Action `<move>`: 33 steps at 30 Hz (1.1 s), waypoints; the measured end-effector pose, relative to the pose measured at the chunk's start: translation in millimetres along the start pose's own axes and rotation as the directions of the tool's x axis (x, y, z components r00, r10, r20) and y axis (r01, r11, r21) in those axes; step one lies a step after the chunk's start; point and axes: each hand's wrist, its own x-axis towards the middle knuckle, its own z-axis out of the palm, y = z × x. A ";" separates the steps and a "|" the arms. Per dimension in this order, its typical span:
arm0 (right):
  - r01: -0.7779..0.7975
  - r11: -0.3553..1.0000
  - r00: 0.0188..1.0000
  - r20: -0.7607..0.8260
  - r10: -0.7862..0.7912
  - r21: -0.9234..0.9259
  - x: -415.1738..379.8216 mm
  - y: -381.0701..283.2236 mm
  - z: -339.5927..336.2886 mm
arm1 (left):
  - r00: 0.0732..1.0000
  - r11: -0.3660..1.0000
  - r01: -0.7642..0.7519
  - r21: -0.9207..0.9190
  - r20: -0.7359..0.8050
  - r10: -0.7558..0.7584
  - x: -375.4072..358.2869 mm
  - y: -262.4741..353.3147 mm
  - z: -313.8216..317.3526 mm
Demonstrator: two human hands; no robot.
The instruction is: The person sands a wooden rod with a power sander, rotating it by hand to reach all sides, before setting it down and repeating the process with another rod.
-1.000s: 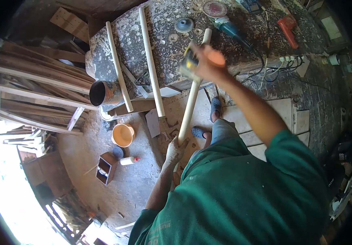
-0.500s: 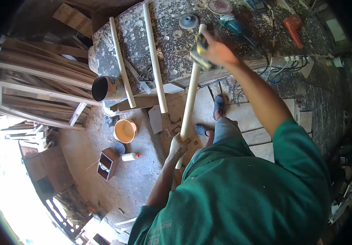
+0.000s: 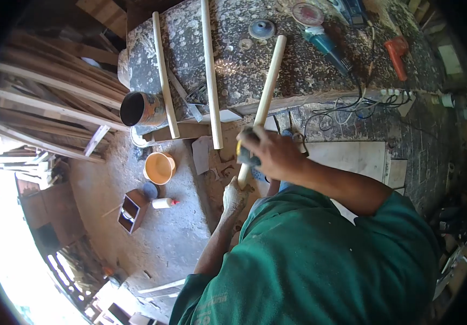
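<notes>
My left hand (image 3: 235, 196) is wrapped round the near part of a pale wooden pole (image 3: 268, 89), whose far end rests over the workbench (image 3: 298, 81). Pressed against the same pole, just beyond that hand, is a black-and-yellow hand tool (image 3: 248, 146). My right hand (image 3: 274, 153) is closed over it from above; blur and the fingers hide its exact kind. To the left, another wooden pole (image 3: 210, 76) and a thinner wooden strip (image 3: 164, 76) lie across the bench, their near ends jutting past its edge.
An angle grinder (image 3: 326, 50), a round disc (image 3: 261, 29) and a red power tool (image 3: 397, 57) lie on the bench. Cables (image 3: 333, 111) hang at its edge. An orange bucket (image 3: 159, 168), a white bottle (image 3: 162, 203) and a wooden box (image 3: 132, 210) stand left. Timber (image 3: 54, 105) is stacked beyond.
My right hand has drawn the black-and-yellow tool along the pole from near its far end toward my body. My left hand keeps its grip at about the same place.
</notes>
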 end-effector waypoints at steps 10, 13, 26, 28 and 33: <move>-0.567 0.754 0.824 -0.200 0.531 -0.332 154.9 169.6 -83.3 | 0.998 0.997 0.038 0.061 -0.047 -0.035 -10.2 14.3 5.1; -0.565 0.788 0.824 -0.208 0.527 -0.243 151.3 155.1 -67.9 | 0.998 0.998 0.047 0.046 -0.036 -0.045 -8.1 12.2 -4.5; -0.281 0.907 0.946 0.072 0.317 -0.313 101.9 75.4 -59.5 | 0.996 0.988 0.014 0.152 -0.094 0.001 -17.5 22.5 -21.3; -0.309 0.877 0.939 0.031 0.344 -0.367 133.3 104.2 -68.5 | 0.994 0.986 0.009 0.166 -0.109 0.009 -19.9 24.1 -20.8; -0.448 0.839 0.893 -0.186 0.409 -0.307 159.8 167.6 -89.4 | 0.997 0.994 0.011 0.112 -0.075 -0.003 -20.3 27.2 -19.8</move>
